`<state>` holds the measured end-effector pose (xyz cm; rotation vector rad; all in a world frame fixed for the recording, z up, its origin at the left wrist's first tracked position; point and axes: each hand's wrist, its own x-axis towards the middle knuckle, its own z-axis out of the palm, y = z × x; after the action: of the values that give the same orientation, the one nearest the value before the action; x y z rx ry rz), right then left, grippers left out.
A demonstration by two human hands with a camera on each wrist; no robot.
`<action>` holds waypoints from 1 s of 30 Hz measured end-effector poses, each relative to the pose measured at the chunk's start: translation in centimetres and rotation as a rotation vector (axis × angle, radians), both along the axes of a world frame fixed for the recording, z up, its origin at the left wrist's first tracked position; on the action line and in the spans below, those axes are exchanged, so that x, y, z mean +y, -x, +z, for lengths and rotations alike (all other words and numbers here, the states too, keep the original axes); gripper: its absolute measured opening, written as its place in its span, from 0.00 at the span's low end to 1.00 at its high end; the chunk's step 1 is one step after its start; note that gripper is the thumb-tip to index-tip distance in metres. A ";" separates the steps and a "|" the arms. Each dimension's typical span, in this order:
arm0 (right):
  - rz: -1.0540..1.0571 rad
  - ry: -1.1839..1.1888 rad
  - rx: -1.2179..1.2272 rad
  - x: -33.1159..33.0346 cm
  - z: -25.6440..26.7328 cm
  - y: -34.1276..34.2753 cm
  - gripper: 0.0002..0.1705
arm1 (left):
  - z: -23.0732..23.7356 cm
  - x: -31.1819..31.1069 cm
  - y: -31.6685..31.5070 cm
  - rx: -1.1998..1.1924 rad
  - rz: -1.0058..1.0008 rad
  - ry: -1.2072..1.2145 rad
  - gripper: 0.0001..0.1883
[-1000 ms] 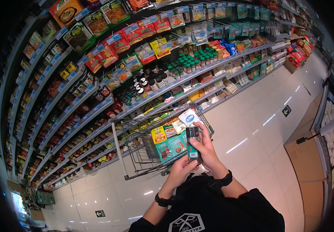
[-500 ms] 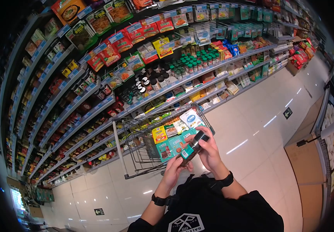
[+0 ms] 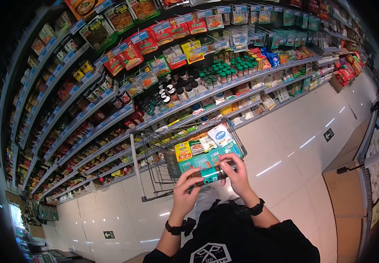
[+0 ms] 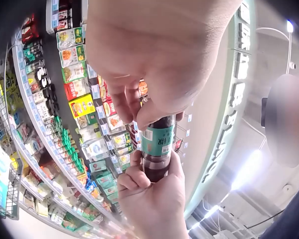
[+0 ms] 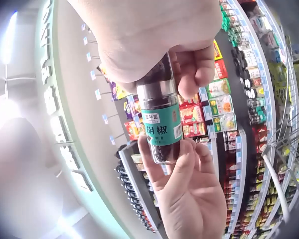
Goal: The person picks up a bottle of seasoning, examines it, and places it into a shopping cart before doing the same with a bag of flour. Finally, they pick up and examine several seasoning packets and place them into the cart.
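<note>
A pepper bottle (image 3: 211, 175) with a teal label and black cap lies nearly level between both hands, over the cart's near side in the head view. Dark peppercorns show through its clear base in the right wrist view. My left hand (image 3: 185, 190) holds the base end, thumb and fingertips (image 5: 187, 149) against the glass. The right hand (image 3: 238, 177) grips the black cap (image 5: 157, 72), its fingers curled round that end. Behind the bottle, teal packets (image 3: 204, 160) lie in the shopping cart (image 3: 134, 164).
Also in the cart are a yellow packet (image 3: 183, 151) and a white packet (image 3: 219, 135). Shelves of hanging packets and green-capped jars (image 3: 229, 70) run along the cart's far side. Cardboard boxes (image 3: 347, 193) stand at the right, beyond the tiled floor (image 3: 281, 140).
The bottle has turned from upright in the head view, through a slant, to nearly level. My left hand has shifted left with the base end; the right has stayed at the cap.
</note>
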<state>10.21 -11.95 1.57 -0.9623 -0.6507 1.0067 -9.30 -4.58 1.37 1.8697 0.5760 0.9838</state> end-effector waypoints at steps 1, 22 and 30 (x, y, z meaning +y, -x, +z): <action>0.023 0.015 0.004 0.2 -0.1 0.1 0.13 | 0.0 0.1 0.0 0.000 0.004 0.004 0.19; 0.316 0.115 -0.379 14.5 -3.3 5.0 0.28 | -5.8 10.3 5.9 0.531 0.153 0.325 0.32; 0.196 0.079 -0.978 31.3 -3.4 6.5 0.24 | -12.2 22.6 17.0 0.613 0.798 -0.008 0.38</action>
<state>3.73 19.32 -1.87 -1.4818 -1.5413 0.6835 -26.34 17.99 -10.82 1.9654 1.7770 0.8574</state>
